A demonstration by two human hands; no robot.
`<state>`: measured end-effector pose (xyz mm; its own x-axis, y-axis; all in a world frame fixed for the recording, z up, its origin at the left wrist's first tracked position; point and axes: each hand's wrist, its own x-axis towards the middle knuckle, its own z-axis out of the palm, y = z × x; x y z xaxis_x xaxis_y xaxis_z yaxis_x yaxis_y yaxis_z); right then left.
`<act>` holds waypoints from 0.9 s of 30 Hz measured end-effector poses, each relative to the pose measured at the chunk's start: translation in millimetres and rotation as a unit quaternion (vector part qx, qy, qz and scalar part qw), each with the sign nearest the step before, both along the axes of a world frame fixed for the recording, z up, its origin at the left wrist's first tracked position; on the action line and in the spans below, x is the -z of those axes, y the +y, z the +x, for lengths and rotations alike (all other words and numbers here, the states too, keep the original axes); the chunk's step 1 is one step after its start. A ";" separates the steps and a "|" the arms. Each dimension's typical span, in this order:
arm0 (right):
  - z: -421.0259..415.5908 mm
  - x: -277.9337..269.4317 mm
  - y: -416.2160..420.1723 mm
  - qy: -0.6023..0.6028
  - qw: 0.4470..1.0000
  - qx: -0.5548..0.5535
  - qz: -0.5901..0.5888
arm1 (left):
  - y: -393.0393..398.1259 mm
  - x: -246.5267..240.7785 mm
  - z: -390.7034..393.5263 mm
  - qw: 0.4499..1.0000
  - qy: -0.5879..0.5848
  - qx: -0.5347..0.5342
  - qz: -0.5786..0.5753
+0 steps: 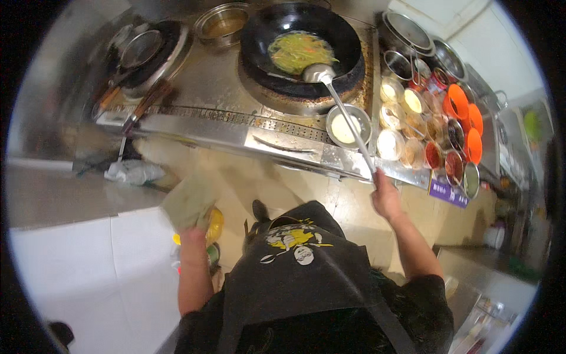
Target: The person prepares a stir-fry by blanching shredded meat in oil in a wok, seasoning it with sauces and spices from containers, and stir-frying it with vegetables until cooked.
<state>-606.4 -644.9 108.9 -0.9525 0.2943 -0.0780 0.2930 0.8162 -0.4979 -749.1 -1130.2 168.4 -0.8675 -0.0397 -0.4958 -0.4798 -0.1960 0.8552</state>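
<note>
My right hand grips the handle end of a long metal wok ladle. Its head lies at the near rim of a black wok, which sits on a round burner ring. Inside the wok, shredded green vegetables with a few orange pieces lie in liquid. Under the ladle's shaft stands a metal bowl with something pale in it. Away to the left, my left hand holds a blurred greyish-green cloth, which covers most of the fingers.
Several seasoning containers and orange cups crowd the right side. A metal pot with brownish liquid stands beside the wok. A strainer rests over the left burner. A thin dark strip lies on the stove's front edge.
</note>
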 end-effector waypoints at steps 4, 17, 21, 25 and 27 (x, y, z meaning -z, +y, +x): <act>-17.5 -141.4 -7.4 -0.096 0.987 0.026 0.129 | 46.5 41.6 -114.6 0.960 -0.004 0.108 0.257; -208.4 -38.2 3.6 0.043 0.991 0.124 -0.014 | 277.0 92.0 -293.9 0.965 -0.120 0.080 0.217; -230.1 -20.3 -57.1 0.022 0.917 0.159 -0.365 | 280.7 73.5 -290.4 0.982 -0.116 0.079 0.129; -243.5 -86.2 -97.1 -0.032 0.365 0.177 -0.913 | 276.9 70.4 -292.4 0.984 -0.084 0.098 0.120; -234.2 -95.1 -87.4 -0.029 0.132 0.162 -0.978 | 274.5 56.4 -287.9 0.985 -0.075 0.107 0.114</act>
<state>-840.6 -732.3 204.0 -0.8959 -0.3178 -0.3103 0.2050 -0.9156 0.3459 -1037.0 -855.6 112.0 -0.7599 0.2631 -0.5944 -0.6490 -0.2560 0.7165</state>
